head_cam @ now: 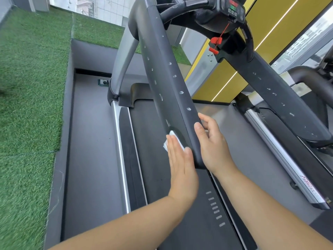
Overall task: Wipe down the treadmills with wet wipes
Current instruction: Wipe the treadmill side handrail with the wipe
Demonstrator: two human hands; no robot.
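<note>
A black treadmill fills the view, with its left handrail (167, 83) running from the console (232, 8) down to the middle. My left hand (180, 165) lies flat with straight fingers and presses a white wet wipe (172, 139) against the left side of the rail's near end. My right hand (212, 141) rests on the right side of the same rail end, its thumb on top and its fingers behind the rail. The right handrail (284, 94) slopes down on the right. The running belt (180, 204) lies below both hands.
Green artificial turf (30, 87) covers the raised area to the left, beside a grey floor strip (91, 150). A red safety clip (215, 45) hangs under the console. Yellow wall panels (234, 82) stand behind. Part of another machine (310, 78) shows at the right edge.
</note>
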